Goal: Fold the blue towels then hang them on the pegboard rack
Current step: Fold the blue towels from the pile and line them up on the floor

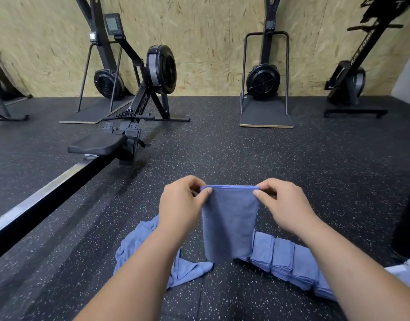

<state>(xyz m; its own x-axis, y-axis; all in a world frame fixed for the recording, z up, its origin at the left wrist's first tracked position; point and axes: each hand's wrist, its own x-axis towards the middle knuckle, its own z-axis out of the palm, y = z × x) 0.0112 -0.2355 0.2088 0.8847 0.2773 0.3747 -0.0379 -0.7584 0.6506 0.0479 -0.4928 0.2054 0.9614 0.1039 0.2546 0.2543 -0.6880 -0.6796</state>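
A blue towel (229, 223) hangs folded in the air in front of me, its top edge stretched level. My left hand (181, 205) pinches the top left corner and my right hand (285, 205) pinches the top right corner. On the floor under my left arm lies a heap of unfolded blue towels (181, 267). To the right, a row of folded blue towels (282, 260) lies on the floor, partly hidden by my right arm. No pegboard rack is in view.
The floor is black speckled rubber (245, 154). A rowing machine (130, 126) with its long rail runs along the left. A ski trainer on a platform (266, 117) stands at the back wall, with another machine (352, 89) at the far right.
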